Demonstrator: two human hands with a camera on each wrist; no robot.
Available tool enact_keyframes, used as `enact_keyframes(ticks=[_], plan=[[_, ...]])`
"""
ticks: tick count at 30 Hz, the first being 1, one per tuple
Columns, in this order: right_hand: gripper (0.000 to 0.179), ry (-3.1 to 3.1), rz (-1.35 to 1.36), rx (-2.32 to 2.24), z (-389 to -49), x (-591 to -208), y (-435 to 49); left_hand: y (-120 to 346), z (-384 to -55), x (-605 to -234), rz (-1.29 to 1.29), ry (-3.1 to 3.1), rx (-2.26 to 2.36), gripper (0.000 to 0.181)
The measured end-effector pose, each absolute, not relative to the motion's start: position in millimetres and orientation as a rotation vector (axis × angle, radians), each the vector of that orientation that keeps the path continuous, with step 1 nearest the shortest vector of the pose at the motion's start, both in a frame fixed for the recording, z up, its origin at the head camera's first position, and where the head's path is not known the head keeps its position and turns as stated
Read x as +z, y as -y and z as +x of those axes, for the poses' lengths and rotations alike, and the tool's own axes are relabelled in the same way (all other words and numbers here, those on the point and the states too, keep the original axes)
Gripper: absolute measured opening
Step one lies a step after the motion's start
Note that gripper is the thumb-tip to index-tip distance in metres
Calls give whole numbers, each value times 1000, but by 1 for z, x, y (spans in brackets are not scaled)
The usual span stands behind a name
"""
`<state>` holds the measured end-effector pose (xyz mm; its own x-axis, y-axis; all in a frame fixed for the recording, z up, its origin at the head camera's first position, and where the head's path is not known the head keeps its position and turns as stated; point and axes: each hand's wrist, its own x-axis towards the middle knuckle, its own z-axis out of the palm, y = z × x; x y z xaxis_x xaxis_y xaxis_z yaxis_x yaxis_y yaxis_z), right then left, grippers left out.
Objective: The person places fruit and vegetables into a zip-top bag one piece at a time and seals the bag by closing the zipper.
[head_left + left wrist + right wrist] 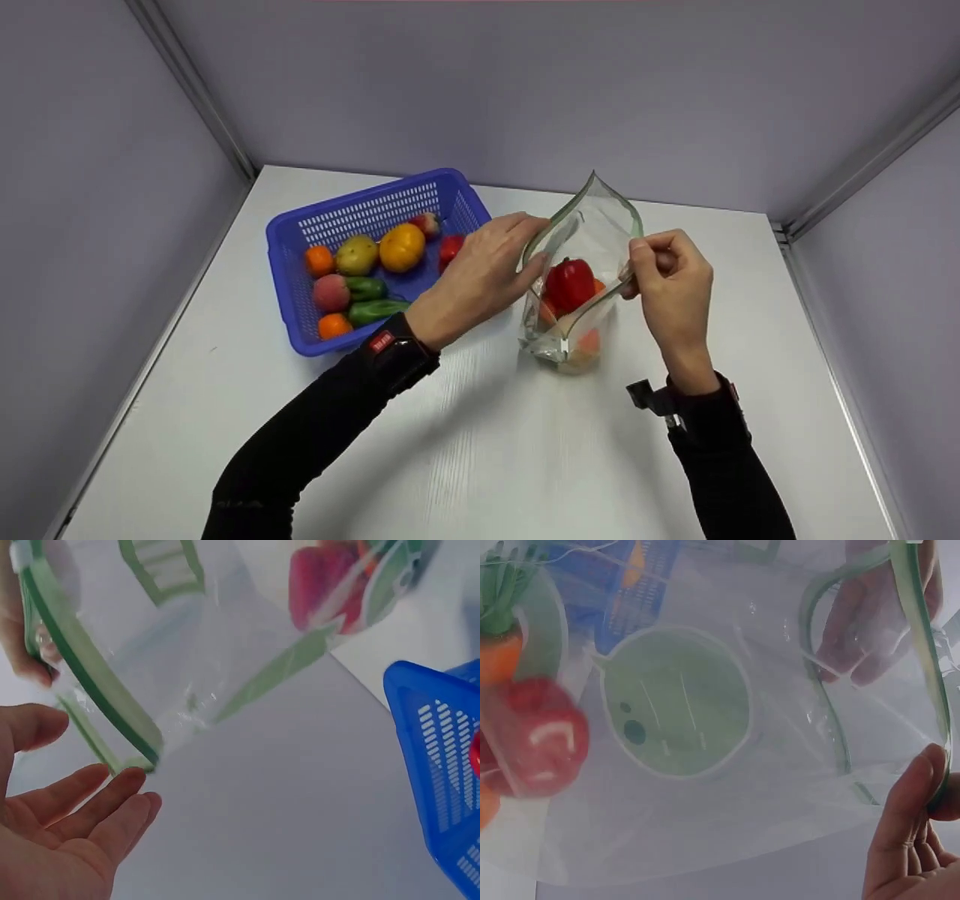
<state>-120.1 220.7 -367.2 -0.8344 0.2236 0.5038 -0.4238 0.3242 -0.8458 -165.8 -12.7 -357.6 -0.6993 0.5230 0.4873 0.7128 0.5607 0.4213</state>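
Observation:
A clear zip bag (600, 206) with green edging stands on the table with its mouth spread open. Inside it are a red bell pepper (571, 285) and some orange and peach-coloured produce (589, 343), partly hidden by the plastic. My right hand (675, 289) pinches the bag's right rim between thumb and fingers. On the opposite side, my left hand (480, 274) has its fingers against the left rim. The left wrist view shows that hand (82, 832) with loosely extended fingers, the fingertips touching the green edge.
Left of the bag sits a blue basket (360, 199) holding several fruits and vegetables, among them a yellow-orange round fruit (402, 247), a green pear-like fruit (357, 256) and a peach (331, 293). My left forearm crosses its near right corner. Grey panels enclose the white table (480, 465).

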Motion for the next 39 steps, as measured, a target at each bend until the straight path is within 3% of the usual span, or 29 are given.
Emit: enact_keyframes(ticks=[30, 39], plan=[[16, 2034, 149, 1541, -111, -374, -228, 149, -228, -432, -581, 3050, -585, 45], [15, 2030, 130, 1525, -106, -377, -229, 139, -262, -444, -580, 3126, -591, 47]])
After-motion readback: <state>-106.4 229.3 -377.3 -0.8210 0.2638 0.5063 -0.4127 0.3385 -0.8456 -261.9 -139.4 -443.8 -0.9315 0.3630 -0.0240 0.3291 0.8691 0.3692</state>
